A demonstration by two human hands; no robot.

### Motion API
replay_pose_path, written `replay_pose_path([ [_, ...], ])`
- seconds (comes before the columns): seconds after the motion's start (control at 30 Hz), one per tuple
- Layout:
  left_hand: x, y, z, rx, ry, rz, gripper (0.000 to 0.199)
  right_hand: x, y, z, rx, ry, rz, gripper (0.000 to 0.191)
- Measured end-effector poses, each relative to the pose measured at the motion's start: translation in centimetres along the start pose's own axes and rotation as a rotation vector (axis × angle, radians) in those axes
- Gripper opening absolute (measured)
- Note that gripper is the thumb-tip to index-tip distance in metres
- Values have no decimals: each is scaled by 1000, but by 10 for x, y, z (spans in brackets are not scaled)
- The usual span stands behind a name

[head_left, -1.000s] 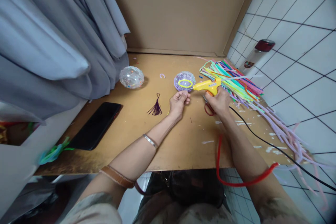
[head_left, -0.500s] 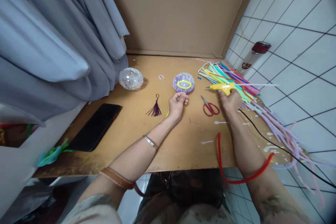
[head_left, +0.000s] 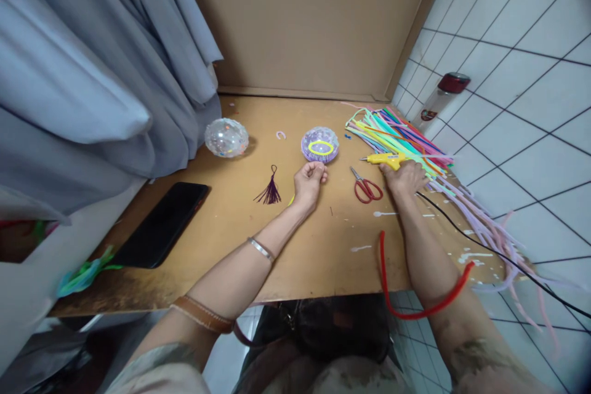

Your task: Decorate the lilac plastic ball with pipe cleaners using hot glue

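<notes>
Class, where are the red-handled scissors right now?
In the head view, the red-handled scissors lie right of centre, between the left hand and right hand.

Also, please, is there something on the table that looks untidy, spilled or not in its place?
Yes, a little. The red strip hangs past the front edge of the table, apart from the bundle. Pale purple strips trail over the right side. Whitish marks look like dried drips, perhaps glue.
</notes>
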State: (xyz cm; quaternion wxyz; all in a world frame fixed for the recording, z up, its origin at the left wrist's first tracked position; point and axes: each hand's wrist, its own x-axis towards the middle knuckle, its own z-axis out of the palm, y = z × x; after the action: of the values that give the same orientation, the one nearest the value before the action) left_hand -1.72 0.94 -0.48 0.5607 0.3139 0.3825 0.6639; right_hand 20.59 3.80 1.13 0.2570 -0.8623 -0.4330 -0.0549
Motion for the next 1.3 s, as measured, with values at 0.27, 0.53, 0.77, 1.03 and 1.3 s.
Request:
replay_pose_path([
  [0.27, 2, -4, 0, 21, -12, 14, 22, -9, -8, 3, 427, 256, -325, 17],
  [0.53, 7, -8, 2, 0, -26, 17, 20, -26, -49, 4, 785, 107, -677, 45],
  [0.77, 7, -11, 2, -20, -23, 38, 22, -16, -102, 15, 836, -253, -949, 57],
  [1.03, 15, -12, -2, 47, 49, 127, 24, -16, -109, 44, 876, -322, -905, 57],
  [1.3, 20, -17, -10, 279, 166, 276, 11, -19, -108, 46, 833, -233, -864, 67],
])
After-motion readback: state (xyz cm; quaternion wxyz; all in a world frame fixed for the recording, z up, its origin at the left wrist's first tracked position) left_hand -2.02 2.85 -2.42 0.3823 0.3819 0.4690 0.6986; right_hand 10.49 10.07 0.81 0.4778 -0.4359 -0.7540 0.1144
